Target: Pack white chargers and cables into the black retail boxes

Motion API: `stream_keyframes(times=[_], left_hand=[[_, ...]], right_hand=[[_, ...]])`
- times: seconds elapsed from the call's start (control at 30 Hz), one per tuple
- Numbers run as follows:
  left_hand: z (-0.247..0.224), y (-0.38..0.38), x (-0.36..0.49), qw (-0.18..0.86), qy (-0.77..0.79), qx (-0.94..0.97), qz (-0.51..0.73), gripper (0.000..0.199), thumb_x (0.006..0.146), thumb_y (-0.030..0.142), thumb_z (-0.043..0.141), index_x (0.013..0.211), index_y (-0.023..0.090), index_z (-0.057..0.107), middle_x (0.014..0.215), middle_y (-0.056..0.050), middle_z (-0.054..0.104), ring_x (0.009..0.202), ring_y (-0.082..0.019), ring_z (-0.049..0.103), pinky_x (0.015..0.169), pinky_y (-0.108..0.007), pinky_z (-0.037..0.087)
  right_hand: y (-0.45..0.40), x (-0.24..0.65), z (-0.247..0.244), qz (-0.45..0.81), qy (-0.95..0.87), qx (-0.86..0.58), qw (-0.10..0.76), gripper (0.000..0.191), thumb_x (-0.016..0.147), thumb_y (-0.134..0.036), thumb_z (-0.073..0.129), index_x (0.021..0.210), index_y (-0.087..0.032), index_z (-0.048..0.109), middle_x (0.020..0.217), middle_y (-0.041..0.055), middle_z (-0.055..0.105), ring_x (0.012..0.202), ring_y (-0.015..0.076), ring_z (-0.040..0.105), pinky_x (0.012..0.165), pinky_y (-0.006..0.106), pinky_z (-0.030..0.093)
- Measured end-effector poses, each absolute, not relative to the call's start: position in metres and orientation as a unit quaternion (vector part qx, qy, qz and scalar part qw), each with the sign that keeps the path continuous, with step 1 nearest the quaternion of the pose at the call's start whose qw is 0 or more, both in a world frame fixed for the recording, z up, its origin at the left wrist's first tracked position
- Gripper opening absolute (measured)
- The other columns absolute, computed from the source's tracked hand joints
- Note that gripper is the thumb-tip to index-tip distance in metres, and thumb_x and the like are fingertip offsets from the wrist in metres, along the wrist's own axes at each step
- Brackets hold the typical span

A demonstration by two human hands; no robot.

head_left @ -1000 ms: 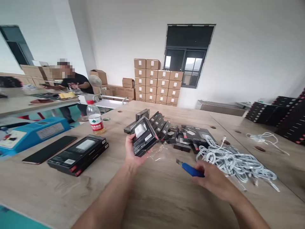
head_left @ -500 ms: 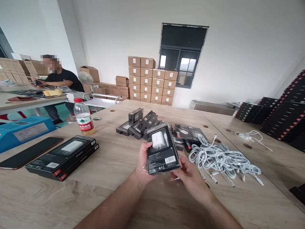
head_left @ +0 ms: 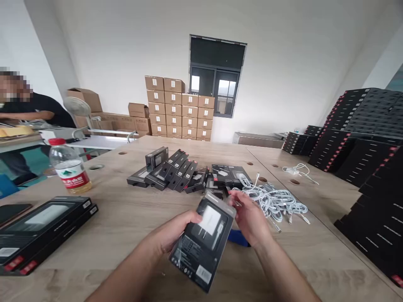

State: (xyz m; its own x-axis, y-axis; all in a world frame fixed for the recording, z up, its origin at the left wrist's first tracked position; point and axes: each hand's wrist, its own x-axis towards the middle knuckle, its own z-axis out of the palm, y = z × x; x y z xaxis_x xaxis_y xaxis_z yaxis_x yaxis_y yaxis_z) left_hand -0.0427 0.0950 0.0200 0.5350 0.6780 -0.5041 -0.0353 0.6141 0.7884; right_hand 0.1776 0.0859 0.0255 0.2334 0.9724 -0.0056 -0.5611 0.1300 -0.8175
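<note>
A black charger box (head_left: 201, 247) is tilted in front of me, with a white charger and a cable shown on its face. My left hand (head_left: 176, 228) grips its left side, thumb on the front. At its upper right end, the bent fingers of my right hand (head_left: 250, 216) pinch the edge; part of the fingers is hidden. A dark blue object (head_left: 238, 238) lies on the table, partly covered by the box and my right hand. Beyond my hands is a group of similar black boxes (head_left: 176, 170), some leaning on each other. White cables (head_left: 277, 201) lie tangled to the right.
Two stacked charger boxes (head_left: 47, 226), a bottle (head_left: 71, 170) and a phone (head_left: 12, 214) are on the left. Tall stacks of black boxes (head_left: 371, 167) line the right side. Cartons (head_left: 176, 109) stand by the wall. A person (head_left: 34, 107) sits at another table, far left.
My view has turned to the right. The charger box has tipped, its lower end swinging nearer to me. My right hand has moved from its lower right corner to its upper end.
</note>
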Motion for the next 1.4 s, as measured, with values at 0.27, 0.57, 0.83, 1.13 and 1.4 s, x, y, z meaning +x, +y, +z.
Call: stream_keyframes(times=[0.27, 0.57, 0.83, 1.13, 1.4], left_hand=[[0.03, 0.091, -0.047, 0.745, 0.356, 0.549, 0.129, 0.025, 0.059, 0.03, 0.07, 0.077, 0.014, 0.075, 0.068, -0.002, 0.071, 0.057, -0.014, 0.06, 0.052, -0.021, 0.045], [0.038, 0.102, -0.06, 0.68, 0.347, 0.622, 0.175, 0.036, 0.07, 0.038, 0.078, 0.099, 0.017, 0.073, 0.084, -0.001, 0.07, 0.074, -0.017, 0.062, 0.067, -0.024, 0.046], [0.035, 0.101, -0.046, 0.649, 0.256, 0.642, 0.317, 0.076, 0.068, 0.042, 0.084, 0.136, 0.024, 0.057, 0.127, -0.006, 0.067, 0.101, -0.023, 0.063, 0.081, -0.026, 0.049], [0.044, 0.109, -0.06, 0.616, 0.304, 0.669, 0.282, 0.049, 0.076, 0.048, 0.077, 0.11, 0.015, 0.072, 0.086, -0.004, 0.072, 0.069, -0.016, 0.061, 0.063, -0.022, 0.044], [0.052, 0.112, -0.081, 0.593, 0.31, 0.695, 0.264, 0.049, 0.072, 0.044, 0.08, 0.114, 0.021, 0.071, 0.095, -0.001, 0.07, 0.081, -0.017, 0.06, 0.071, -0.022, 0.047]], right_hand=[[0.064, 0.175, 0.033, 0.539, -0.606, -0.4, 0.428, 0.044, 0.072, -0.058, 0.08, 0.098, -0.022, 0.076, 0.083, 0.0007, 0.067, 0.075, 0.0157, 0.058, 0.068, 0.027, 0.043], [0.074, 0.177, 0.024, 0.652, -0.476, -0.385, 0.447, 0.049, 0.068, -0.062, 0.081, 0.075, -0.015, 0.07, 0.053, -0.0056, 0.051, 0.042, 0.0036, 0.033, 0.039, 0.017, 0.015], [0.074, 0.167, 0.022, 0.622, -0.433, -0.319, 0.569, 0.045, 0.07, -0.053, 0.084, 0.097, -0.019, 0.074, 0.073, 0.0002, 0.067, 0.061, 0.0121, 0.058, 0.058, 0.024, 0.045], [0.072, 0.173, 0.03, 0.53, -0.504, -0.36, 0.58, 0.044, 0.074, -0.054, 0.08, 0.102, -0.022, 0.068, 0.054, -0.0091, 0.043, 0.047, 0.007, 0.032, 0.045, 0.02, 0.023], [0.069, 0.174, 0.027, 0.652, -0.504, -0.285, 0.49, 0.034, 0.078, -0.049, 0.078, 0.088, -0.022, 0.061, 0.057, -0.008, 0.049, 0.046, 0.0056, 0.03, 0.044, 0.02, 0.015]])
